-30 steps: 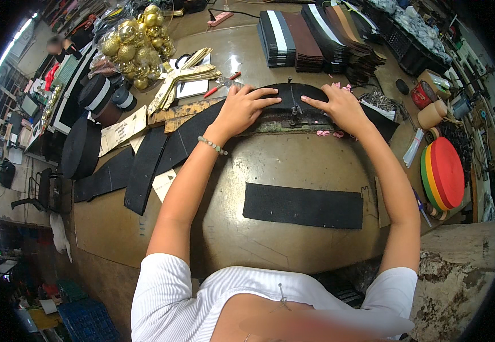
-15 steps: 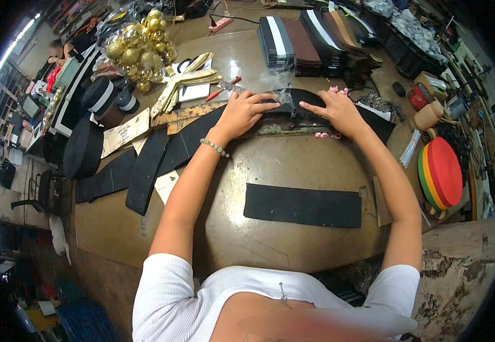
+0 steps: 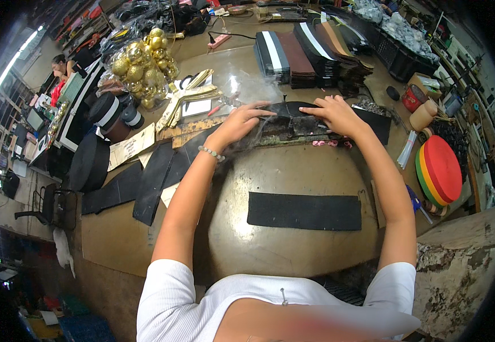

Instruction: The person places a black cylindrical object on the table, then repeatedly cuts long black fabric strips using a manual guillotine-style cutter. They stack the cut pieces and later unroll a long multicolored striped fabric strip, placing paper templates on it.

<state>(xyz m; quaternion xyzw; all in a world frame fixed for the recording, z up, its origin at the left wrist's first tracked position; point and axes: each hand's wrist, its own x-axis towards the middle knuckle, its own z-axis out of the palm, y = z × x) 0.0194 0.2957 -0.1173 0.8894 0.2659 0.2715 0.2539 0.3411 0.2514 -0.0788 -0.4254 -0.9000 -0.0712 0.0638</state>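
Flat, both hands, left hand (image 3: 239, 122) and right hand (image 3: 334, 113), press black strip (image 3: 293, 117).

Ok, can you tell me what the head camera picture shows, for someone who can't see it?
A person's left hand and right hand press down on a black strip under a clear plastic sheet on a worn workbench. Another black strip lies nearer the person, with gold baubles at the far left and a striped tape roll at right.
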